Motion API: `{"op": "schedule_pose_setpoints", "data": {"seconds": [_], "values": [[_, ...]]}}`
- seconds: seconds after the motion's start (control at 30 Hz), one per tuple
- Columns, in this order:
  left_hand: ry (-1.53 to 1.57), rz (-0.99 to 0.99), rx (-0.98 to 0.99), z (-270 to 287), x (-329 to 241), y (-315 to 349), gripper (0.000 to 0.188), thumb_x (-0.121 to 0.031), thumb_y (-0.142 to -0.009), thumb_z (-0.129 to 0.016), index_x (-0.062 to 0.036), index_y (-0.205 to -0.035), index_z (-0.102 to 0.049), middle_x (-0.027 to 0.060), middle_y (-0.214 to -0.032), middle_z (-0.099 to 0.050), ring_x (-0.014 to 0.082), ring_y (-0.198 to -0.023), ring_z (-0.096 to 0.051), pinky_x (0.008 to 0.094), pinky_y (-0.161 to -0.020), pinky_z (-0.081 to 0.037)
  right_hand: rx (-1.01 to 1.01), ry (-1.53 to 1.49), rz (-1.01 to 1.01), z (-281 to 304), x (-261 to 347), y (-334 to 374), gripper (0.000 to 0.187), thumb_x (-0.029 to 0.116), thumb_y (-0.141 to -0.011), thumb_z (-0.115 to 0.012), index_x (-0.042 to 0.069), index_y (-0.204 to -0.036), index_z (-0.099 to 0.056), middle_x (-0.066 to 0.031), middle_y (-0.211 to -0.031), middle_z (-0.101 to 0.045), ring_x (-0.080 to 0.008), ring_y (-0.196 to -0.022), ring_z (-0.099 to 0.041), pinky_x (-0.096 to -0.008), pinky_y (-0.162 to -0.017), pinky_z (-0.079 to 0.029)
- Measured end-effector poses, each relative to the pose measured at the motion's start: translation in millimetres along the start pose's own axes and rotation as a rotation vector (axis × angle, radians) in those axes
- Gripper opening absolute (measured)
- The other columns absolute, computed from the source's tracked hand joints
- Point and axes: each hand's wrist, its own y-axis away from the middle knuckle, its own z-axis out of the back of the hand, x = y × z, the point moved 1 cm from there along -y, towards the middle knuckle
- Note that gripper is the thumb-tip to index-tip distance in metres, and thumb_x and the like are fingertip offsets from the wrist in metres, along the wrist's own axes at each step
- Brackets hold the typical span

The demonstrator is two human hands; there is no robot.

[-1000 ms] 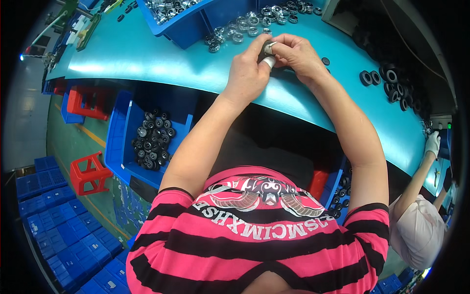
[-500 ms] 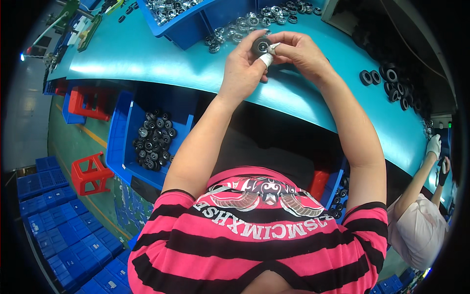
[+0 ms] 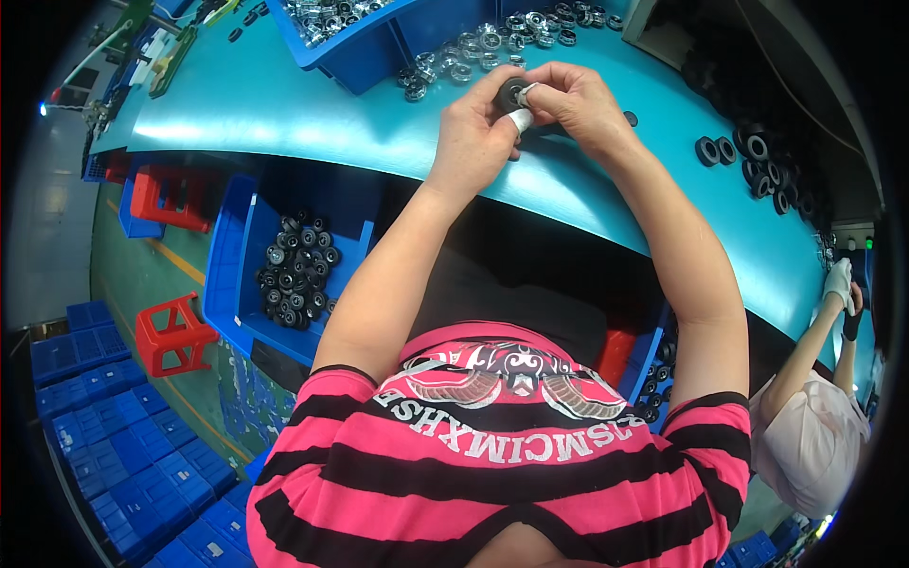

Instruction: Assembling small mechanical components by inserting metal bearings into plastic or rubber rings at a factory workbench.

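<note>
Over the teal tabletop, a small black toy wheel with a hub sits between my two hands. My left hand is closed on its left side, thumb wrapped in white tape. On the wheel's right side, my right hand pinches with taped fingertips near the hub. Beyond my hands lie loose clear and chrome wheel hubs. A small dark round piece rests on the table just right of my right hand.
A blue bin of chrome hubs stands at the far side. Black tires lie on the right. Below the table edge, a blue crate holds assembled wheels. Red stools and stacked blue crates stand left. A gloved co-worker works at far right.
The wheel has tilted and shifted slightly right between my fingers. My right hand has closed in over its face. The co-worker's hands have moved closer together.
</note>
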Motion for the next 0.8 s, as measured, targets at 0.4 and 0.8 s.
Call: {"op": "schedule_pose_setpoints", "data": {"seconds": [0.4, 0.8], "values": [[0.272, 0.028, 0.066, 11, 1, -2, 0.053, 0.003, -0.090, -0.065, -0.0049, -0.140, -0.051, 0.0125, -0.115, -0.068, 0.0117, -0.072, -0.064, 0.0284, -0.061, -0.060, 0.272, -0.194, -0.072, 20, 14, 2, 0.041, 0.012, -0.094, -0.057, -0.003, -0.132, -0.062, -0.0159, -0.114, -0.069, -0.0166, -0.091, -0.072, -0.0279, -0.088, -0.059], [0.261, -0.073, -0.087, 15, 4, 10, 0.034, -0.005, -0.087, -0.073, -0.0032, -0.115, -0.054, 0.0082, -0.096, -0.064, 0.0173, -0.079, -0.065, 0.0312, -0.065, -0.057, -0.416, 0.740, 0.278, 99, 20, -8, 0.027, 0.024, -0.091, -0.065, 0.012, -0.112, -0.077, -0.0083, -0.092, -0.075, -0.0164, -0.078, -0.068, -0.0321, -0.076, -0.056]]}}
